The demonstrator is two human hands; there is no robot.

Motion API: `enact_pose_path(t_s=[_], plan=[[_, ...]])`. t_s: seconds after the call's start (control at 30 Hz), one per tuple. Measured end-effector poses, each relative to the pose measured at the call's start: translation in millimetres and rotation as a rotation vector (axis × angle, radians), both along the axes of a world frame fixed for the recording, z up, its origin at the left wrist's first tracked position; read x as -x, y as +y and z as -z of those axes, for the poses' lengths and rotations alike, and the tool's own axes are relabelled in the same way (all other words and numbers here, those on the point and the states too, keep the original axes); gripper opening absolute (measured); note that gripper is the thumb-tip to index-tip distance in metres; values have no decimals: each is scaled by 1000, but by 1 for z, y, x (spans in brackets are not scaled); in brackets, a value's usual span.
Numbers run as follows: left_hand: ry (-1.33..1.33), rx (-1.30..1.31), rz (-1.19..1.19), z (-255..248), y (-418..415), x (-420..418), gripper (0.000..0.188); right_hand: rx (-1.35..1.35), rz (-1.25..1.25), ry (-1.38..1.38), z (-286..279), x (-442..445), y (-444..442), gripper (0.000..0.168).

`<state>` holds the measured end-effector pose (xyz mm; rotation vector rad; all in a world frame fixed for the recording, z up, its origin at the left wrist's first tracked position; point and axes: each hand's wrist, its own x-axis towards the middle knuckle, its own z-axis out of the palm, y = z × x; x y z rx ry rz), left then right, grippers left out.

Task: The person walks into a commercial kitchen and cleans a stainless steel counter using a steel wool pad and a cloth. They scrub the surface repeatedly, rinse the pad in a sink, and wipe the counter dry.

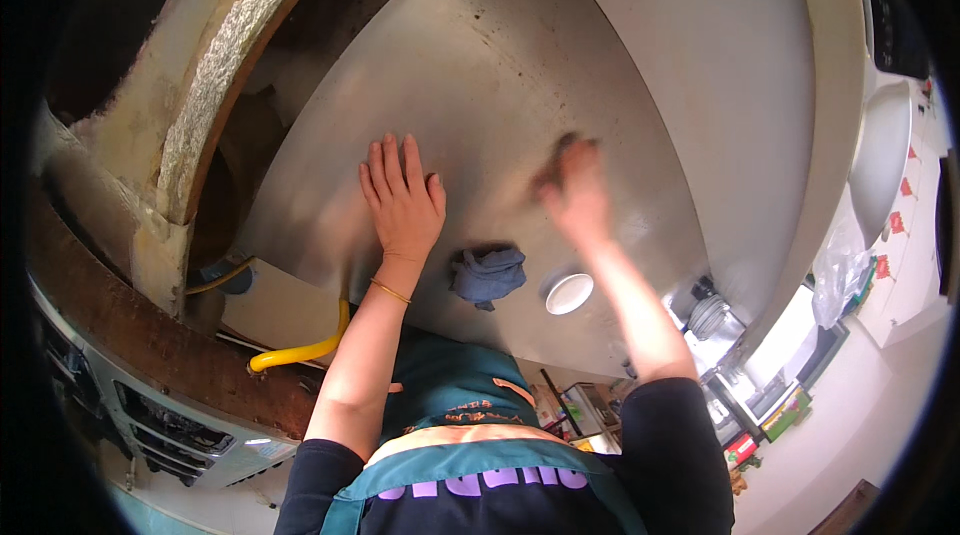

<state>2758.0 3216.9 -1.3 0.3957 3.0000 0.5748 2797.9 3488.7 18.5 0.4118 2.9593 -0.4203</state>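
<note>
My left hand rests palm down on a broad sheet-metal surface, fingers slightly apart, holding nothing. A thin gold-coloured bangle circles that wrist. To the right, my right hand is blurred and grips a dark scrubbing pad against the metal; blur hides the pad's exact kind. A crumpled blue-grey cloth lies between my forearms, close to my apron. Beside it sits a small white round dish or lid, near my right forearm. Dark specks dot the far part of the metal.
A yellow hose bends beside my left forearm. Beyond the metal's left edge is a dark recess with a rough, worn rim. A pale panel borders the right side. Coiled grey cable lies at lower right, near a clear plastic bag.
</note>
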Motion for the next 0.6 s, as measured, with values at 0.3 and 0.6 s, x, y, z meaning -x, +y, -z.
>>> enact_pose_path(t_s=[0.3,0.6], plan=[[-83,-107,-5,1,-10,0,52,-70,-422,-191,-9,-1,-75,63],[-125,-217,-21,-2,-17,5,55,7,-457,-134,-7,42,-94,66]])
